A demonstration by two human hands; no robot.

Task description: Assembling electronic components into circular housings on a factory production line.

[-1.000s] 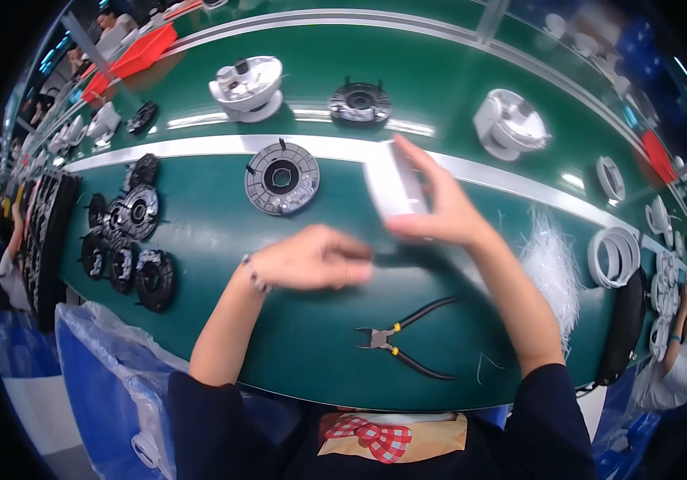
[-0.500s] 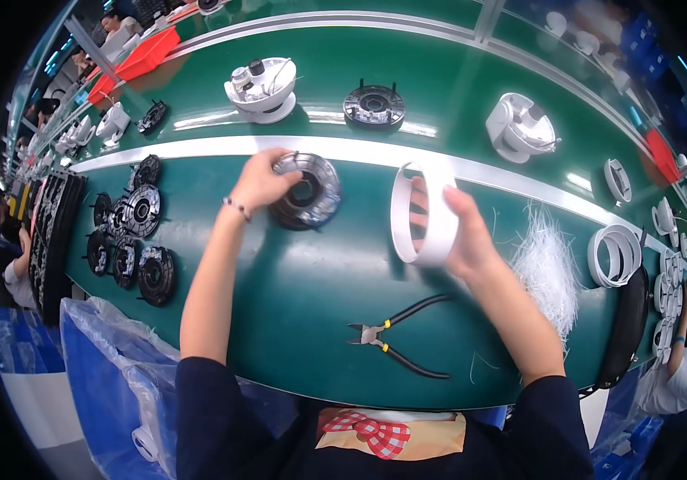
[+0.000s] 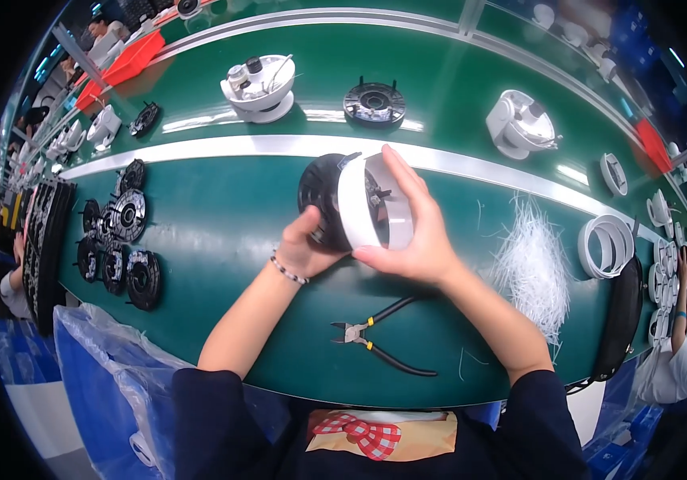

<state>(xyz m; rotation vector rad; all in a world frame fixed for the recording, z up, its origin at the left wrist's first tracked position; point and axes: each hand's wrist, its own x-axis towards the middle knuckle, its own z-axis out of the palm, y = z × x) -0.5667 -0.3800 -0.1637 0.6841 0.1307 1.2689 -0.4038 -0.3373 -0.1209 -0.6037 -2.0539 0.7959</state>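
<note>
Black round plastic disc point(image 3: 318, 188) and white plastic ring point(image 3: 354, 206): brought together since earlier, centre of frame.
Left hand point(image 3: 310, 246): half-curled, holding disc.
Right hand point(image 3: 417, 242): spread wide, holding ring.

I've got a dark navy tee point(image 3: 479, 458) on, short sleeves point(image 3: 211, 408), with a yellowish print point(image 3: 430, 437) up front and a red-and-white checked bow point(image 3: 375, 438) on it. Also a beaded bracelet point(image 3: 289, 272), dark and pale mixed, behind my left hand point(image 3: 307, 250).

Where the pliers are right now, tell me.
In the head view, the pliers lie at lower middle on the green table, near its front edge, left of the white strand pile.
</note>
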